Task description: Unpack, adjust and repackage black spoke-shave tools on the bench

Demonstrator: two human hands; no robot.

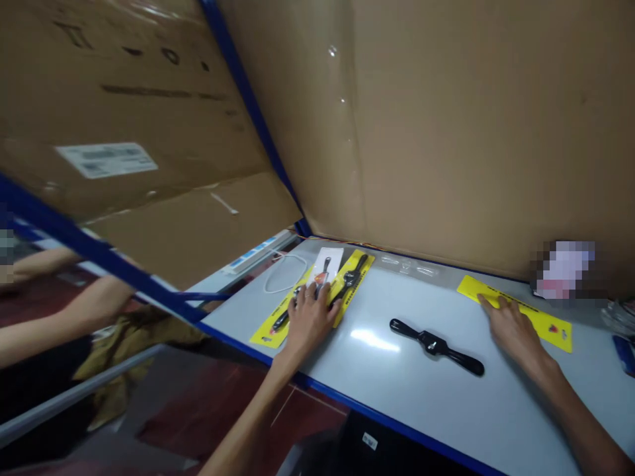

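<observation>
A black spokeshave (432, 344) lies loose on the white tabletop, between my two hands. My left hand (310, 317) rests palm down with spread fingers across two yellow-carded packs. Black spokeshaves show on the left pack (268, 336) and on the right pack (358, 270). A white printed leaflet (331, 259) lies between these packs, its lower part under my left fingers. My right hand (513, 328) touches a yellow backing card (550, 324) lying flat, its fingertips apart on the card. Its thumb is not clearly visible.
Clear plastic blister covers (404, 266) lie by the cardboard wall (446, 132). A white cable (268, 281) loops near a power strip (258, 251). A blurred-out object (565, 270) leans at the back right. Another person's arms (74, 311) show beyond the blue frame (133, 274).
</observation>
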